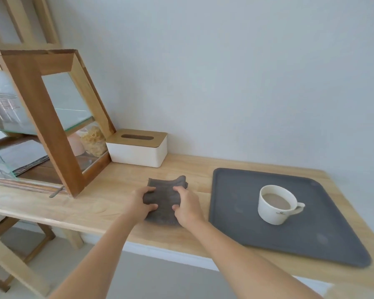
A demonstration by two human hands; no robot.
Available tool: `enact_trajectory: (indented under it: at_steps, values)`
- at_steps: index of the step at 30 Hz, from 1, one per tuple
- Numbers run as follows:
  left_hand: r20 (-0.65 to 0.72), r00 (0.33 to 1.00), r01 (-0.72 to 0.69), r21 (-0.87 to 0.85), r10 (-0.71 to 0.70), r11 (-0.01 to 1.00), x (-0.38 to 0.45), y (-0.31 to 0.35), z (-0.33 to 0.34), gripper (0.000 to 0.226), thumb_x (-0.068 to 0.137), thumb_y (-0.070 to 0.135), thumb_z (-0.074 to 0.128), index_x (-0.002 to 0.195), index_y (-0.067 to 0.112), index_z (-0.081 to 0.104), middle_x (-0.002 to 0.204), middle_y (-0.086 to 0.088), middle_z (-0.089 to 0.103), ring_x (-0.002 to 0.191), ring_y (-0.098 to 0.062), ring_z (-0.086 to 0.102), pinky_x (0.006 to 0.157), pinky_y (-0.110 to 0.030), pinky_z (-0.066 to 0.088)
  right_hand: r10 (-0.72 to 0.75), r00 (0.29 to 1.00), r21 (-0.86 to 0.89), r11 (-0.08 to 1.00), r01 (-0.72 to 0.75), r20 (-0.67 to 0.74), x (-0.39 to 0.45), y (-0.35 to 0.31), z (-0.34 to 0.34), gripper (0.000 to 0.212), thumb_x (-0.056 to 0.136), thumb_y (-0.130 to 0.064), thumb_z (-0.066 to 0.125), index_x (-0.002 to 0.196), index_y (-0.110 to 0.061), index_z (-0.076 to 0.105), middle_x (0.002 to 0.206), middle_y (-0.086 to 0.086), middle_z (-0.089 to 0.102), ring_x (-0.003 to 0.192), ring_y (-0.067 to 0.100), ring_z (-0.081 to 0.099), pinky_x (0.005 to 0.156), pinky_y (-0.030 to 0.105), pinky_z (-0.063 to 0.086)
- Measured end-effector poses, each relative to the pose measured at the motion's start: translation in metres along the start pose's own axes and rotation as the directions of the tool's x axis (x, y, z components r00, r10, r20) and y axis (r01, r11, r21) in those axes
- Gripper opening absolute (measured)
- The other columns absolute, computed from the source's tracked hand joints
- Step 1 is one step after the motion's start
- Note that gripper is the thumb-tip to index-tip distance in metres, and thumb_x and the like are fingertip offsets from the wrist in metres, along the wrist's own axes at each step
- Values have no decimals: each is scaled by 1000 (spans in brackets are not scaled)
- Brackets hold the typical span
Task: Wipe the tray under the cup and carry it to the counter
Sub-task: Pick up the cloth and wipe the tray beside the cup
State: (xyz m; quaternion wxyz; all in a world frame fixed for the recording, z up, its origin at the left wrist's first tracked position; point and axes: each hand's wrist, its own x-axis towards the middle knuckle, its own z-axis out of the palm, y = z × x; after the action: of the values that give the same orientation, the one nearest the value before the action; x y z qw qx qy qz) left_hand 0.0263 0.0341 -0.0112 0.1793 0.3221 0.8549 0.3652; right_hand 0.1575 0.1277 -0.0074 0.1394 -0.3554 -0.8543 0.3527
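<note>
- Tray (pixel 235 214): dark grey, rounded corners, flat on the right part of the wooden worktop (pixel 108 203), its near corner close to the worktop's front edge.
- Cup (pixel 275 205): white, upright near the tray's middle, filled with a pale brown drink, handle pointing right.
- Cloth (pixel 165 199): dark grey, folded, on the worktop just left of the tray, near the front edge, not touching the tray.
- Left hand (pixel 139 205): closed on the cloth's left edge, thumb on top, fingers curled around the side.
- Right hand (pixel 187 207): closed on the cloth's right edge, thumb and fingers pinching the fabric, between cloth and tray.
- Both bare forearms reaching in from the bottom, crossing the worktop's front edge.
- Tissue box (pixel 138 148): white with a wooden slotted lid, at the back edge against the pale wall, behind the cloth.
- Glass-and-wood cabinet (pixel 41 117): on the left end of the worktop, just beside the tissue box, a bag of pale pasta-like contents visible through the glass.
</note>
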Motion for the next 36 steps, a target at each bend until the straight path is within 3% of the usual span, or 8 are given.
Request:
enact_trajectory:
  at_steps: [4, 10, 16, 21, 25, 28, 32, 36]
  values:
    - [-55, 995, -90, -101, 85, 991, -15, 31, 13, 53, 81, 10, 73, 128, 28, 58, 125, -6, 60, 103, -21, 58, 79, -30, 50, -58, 996, 44, 997, 61, -62, -19, 8, -43, 59, 94, 2, 51, 146, -22, 38, 136, 3, 47, 91, 6, 43, 82, 16, 34]
    - [-130, 975, -199, -155, 180, 968, -40, 80, 49, 52, 80, 14, 75, 126, 32, 59, 108, -1, 63, 83, -15, 60, 63, -23, 48, -78, 988, -56, 996, 71, -130, -45, 33, -102, 63, 92, 2, 53, 148, -18, 32, 133, 8, 41, 115, 21, 51, 88, 23, 40]
    - [-62, 991, -129, -223, 118, 966, -64, 96, 100, 56, 76, 15, 77, 124, 36, 59, 118, -1, 63, 96, -20, 65, 80, -43, 59, -11, 999, -270, 963, -4, -53, -68, 67, -119, 57, 85, 3, 60, 136, -11, 39, 126, 16, 40, 109, 31, 49, 86, 37, 50]
    - [-80, 993, -96, -150, 85, 984, -79, 100, 128, 55, 78, 10, 75, 129, 24, 59, 117, -6, 61, 107, -25, 60, 90, -41, 53, 51, 999, -486, 873, -48, -7, -86, 85, -117, 64, 84, 2, 63, 140, -6, 34, 151, 36, 16, 127, 41, 39, 96, 36, 45]
    - [-63, 992, -114, -98, 108, 989, -84, 98, 131, 56, 80, 14, 74, 133, 22, 55, 119, -6, 61, 113, -24, 57, 91, -30, 48, -141, 990, -538, 835, 114, -8, -87, 92, -117, 54, 86, 0, 58, 136, -2, 39, 156, 32, 13, 140, 40, 27, 111, 37, 32]
    - [-43, 990, -138, -148, 133, 979, -89, 89, 125, 62, 84, 25, 70, 141, 21, 44, 127, -1, 60, 117, -19, 57, 95, -31, 48, -233, 967, -432, 865, 255, 103, -72, 99, -110, 41, 100, -13, 44, 140, -5, 39, 160, 20, 17, 149, 34, 11, 120, 42, 17]
    - [55, 998, -9, -312, 27, 950, -107, 63, 109, 101, 67, 43, 83, 149, 31, 25, 131, 3, 45, 121, -13, 51, 100, -34, 46, -71, 954, -373, 910, 182, 292, -50, 114, -96, 56, 102, -49, 23, 154, -28, 19, 165, 10, 3, 150, 37, -5, 120, 52, 2]
    - [113, 994, 51, -349, -12, 936, -114, 47, 106, 119, 51, 37, 93, 149, 27, 26, 124, 6, 55, 106, -11, 62, 91, -37, 54, -57, 967, -377, 914, 150, 246, -36, 124, -88, 63, 98, -58, 24, 155, -34, 11, 165, 7, -2, 150, 34, -10, 120, 49, -2]
